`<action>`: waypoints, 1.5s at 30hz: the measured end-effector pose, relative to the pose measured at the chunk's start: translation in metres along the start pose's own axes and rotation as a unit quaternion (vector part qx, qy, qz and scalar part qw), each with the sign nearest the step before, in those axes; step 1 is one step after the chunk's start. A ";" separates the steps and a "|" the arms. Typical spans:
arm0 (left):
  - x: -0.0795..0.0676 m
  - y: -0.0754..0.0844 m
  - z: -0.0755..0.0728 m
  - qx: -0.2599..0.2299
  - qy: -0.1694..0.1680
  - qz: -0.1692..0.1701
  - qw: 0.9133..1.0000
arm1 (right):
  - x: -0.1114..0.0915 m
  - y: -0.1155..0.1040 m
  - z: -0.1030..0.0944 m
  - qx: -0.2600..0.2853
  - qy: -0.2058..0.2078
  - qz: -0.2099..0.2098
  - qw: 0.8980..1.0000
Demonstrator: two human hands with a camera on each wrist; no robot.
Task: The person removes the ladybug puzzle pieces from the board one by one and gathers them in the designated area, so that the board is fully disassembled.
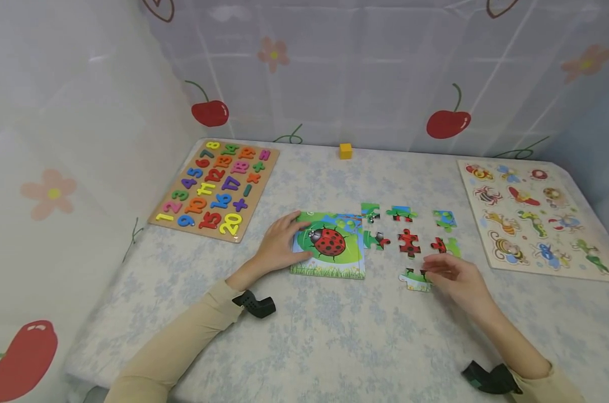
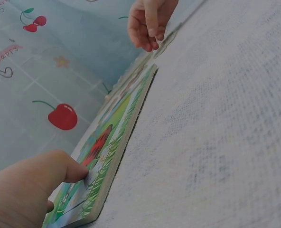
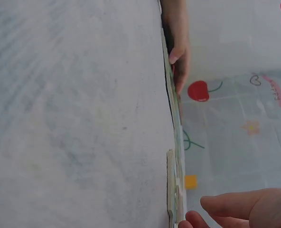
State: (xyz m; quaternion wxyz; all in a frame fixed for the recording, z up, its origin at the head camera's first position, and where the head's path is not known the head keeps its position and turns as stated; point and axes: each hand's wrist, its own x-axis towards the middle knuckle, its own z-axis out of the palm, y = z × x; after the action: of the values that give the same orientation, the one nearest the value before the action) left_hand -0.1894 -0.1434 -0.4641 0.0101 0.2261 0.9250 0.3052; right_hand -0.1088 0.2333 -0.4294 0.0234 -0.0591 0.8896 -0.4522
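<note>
A square ladybug puzzle board lies flat on the table. My left hand holds it by the left side, thumb on its printed face and fingers near the far left corner. To its right lie loose jigsaw pieces in rows, among them a red spotted piece and a ladybug-head piece. My right hand hovers with loosely bent fingers at the right edge of a grass-edged piece. Nothing shows between those fingers in the left wrist view; whether they touch the piece I cannot tell.
A wooden number board with coloured numerals lies at the back left. An insect picture board lies on the right. A small yellow cube stands at the table's far edge, before a patterned curtain.
</note>
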 end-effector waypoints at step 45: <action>0.001 -0.002 0.000 -0.048 0.036 -0.006 0.998 | 0.069 -0.087 0.147 0.199 -0.088 -0.065 0.974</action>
State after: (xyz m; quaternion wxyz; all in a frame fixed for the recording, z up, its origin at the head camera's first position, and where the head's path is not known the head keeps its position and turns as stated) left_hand -0.1916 -0.1443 -0.4646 -0.0105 0.2084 0.9107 0.3566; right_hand -0.1561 0.0558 -0.4456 0.0835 -0.1504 0.7706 -0.6137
